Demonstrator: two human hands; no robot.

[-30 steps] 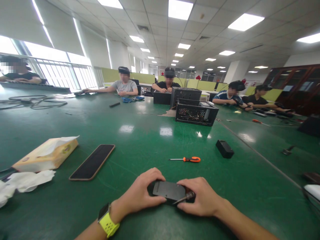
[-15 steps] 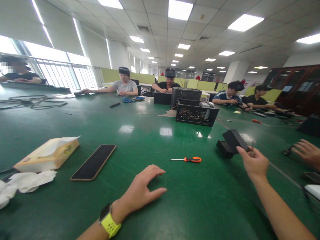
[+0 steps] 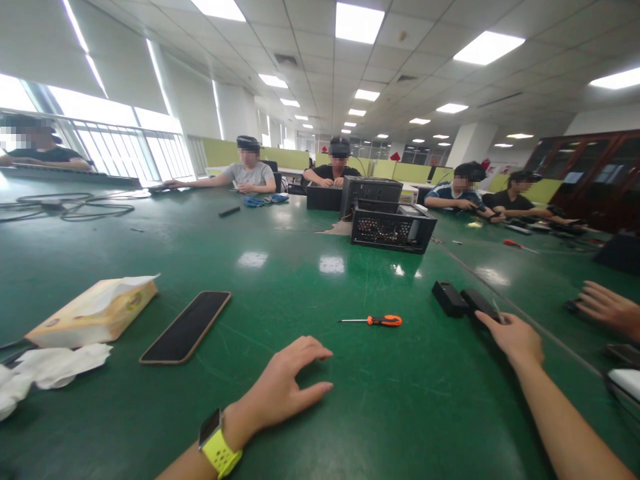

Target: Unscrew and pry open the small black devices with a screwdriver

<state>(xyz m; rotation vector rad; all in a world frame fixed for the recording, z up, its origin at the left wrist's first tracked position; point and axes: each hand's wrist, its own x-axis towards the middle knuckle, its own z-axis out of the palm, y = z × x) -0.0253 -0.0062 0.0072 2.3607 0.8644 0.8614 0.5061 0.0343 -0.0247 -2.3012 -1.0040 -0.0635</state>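
Right hand (image 3: 517, 337) is pinching the near end of a black box (image 3: 473, 301), which stretches forward and leftward from that grip, low over the green table (image 3: 380, 400), just beside a black block (image 3: 449, 298). Left hand (image 3: 285, 380) is way farther off, fingers spread, nothing in it.

Location type: open-plan office with a shared green surface (image 3: 280, 280) used for hardware work. Indicators: a tiled ceiling with panel lights (image 3: 360, 23); roller blinds (image 3: 35, 40) at the windows; yellow-green partitions (image 3: 220, 152) beyond the far edge; a glazed wooden cabinet (image 3: 580, 167) beyond the far right corner. People (image 3: 253, 177) sit along the far edge. Black computer cases (image 3: 393, 227) stand near that edge; a screwdriver (image 3: 385, 321) lies closer to the near edge.
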